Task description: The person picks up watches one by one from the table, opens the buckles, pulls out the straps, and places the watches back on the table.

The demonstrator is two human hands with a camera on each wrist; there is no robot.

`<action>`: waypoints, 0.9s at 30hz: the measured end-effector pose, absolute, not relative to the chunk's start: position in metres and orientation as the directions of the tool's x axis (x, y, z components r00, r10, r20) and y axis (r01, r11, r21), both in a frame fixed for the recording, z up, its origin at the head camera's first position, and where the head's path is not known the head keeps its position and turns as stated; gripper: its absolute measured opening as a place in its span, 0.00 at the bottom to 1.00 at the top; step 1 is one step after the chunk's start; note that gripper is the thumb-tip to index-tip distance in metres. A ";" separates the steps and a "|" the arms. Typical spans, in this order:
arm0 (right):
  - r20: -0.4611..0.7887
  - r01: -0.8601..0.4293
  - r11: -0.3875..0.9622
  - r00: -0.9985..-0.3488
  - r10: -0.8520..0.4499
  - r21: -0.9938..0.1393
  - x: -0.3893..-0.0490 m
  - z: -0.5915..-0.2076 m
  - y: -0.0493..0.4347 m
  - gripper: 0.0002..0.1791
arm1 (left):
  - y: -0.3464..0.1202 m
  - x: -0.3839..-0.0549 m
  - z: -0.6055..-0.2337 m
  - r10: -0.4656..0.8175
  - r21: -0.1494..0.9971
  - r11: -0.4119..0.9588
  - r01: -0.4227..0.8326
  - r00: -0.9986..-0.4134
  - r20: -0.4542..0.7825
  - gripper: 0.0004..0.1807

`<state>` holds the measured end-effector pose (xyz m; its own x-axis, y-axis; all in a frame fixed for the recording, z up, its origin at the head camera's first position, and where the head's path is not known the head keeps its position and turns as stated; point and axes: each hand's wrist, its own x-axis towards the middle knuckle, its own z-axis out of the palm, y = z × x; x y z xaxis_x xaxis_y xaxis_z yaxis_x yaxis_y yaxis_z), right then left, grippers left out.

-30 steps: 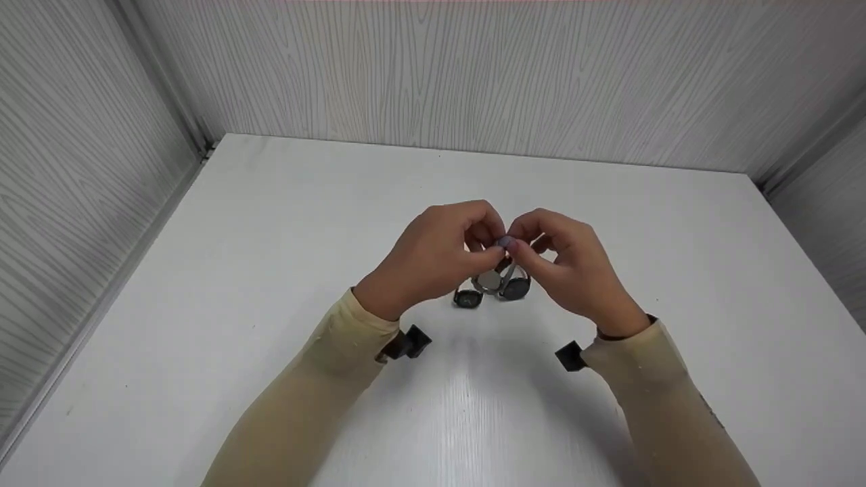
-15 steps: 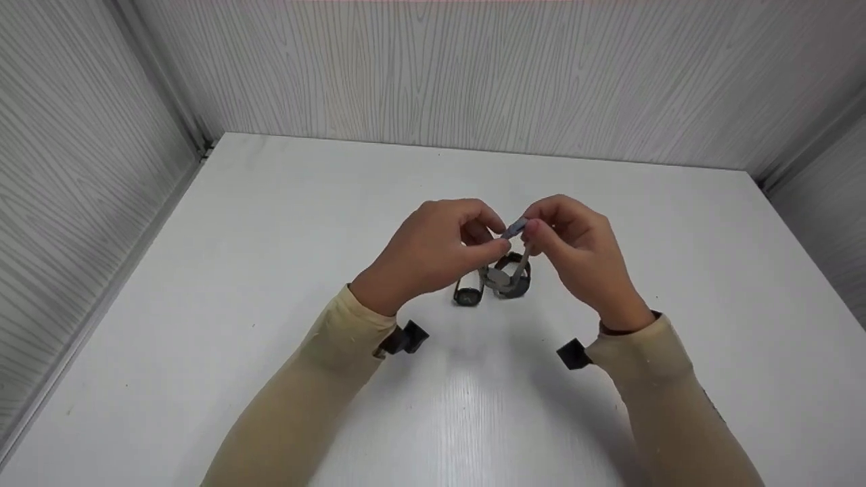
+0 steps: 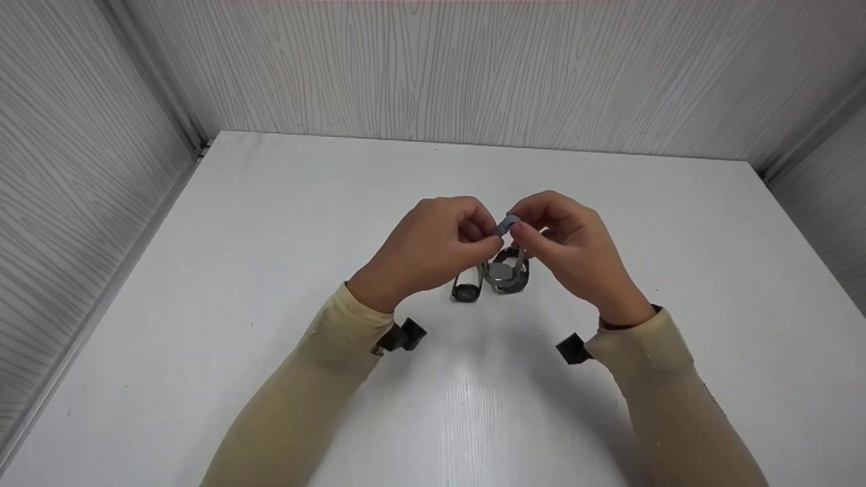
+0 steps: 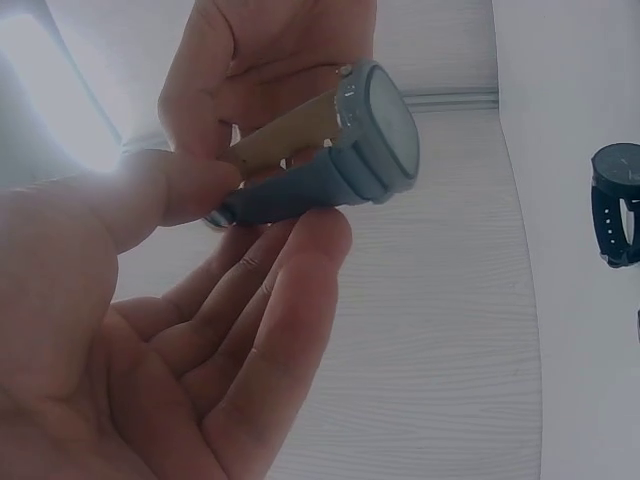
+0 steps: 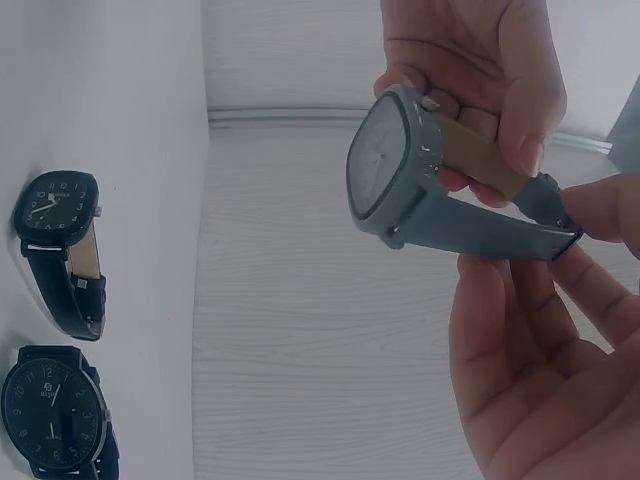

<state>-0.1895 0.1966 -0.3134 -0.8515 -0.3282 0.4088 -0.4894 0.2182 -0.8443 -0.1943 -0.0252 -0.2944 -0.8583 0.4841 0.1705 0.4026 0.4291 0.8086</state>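
A wristwatch with a grey-blue strap [image 5: 480,228] and a pale round dial [image 3: 500,272] is held up off the table, its strap forming a loop with a tan inner side. My left hand [image 3: 440,237] pinches the strap between thumb and fingers near the buckle end. Opposite it, my right hand [image 3: 568,247] pinches the strap too, its thumb and forefinger on the bent strap end [image 3: 509,222]. In the left wrist view the watch case [image 4: 380,130] faces away from my palm. The fingers partly hide the buckle.
Two black watches lie on the white table below the hands: a smaller squarish one [image 5: 58,208] and a larger round one [image 5: 55,412]. Wood-grain panels [image 3: 433,67] wall the table [image 3: 304,182] at the back and sides.
The strap ends have come into view between my fingers. My right hand moved up and right with the strap, then slightly back toward the left hand. The black watches stay put.
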 end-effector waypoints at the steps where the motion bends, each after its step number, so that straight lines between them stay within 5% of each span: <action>1: 0.407 -0.491 0.223 -0.850 -0.333 -0.842 -0.190 -0.313 0.197 0.07 | -0.025 -0.194 -0.295 0.492 0.808 0.428 0.405 -0.854 0.167 0.06; 27: 0.334 -0.466 0.297 -0.853 -0.401 -0.834 -0.192 -0.316 0.199 0.07 | -0.029 -0.198 -0.297 0.531 0.736 0.490 0.467 -0.830 0.173 0.08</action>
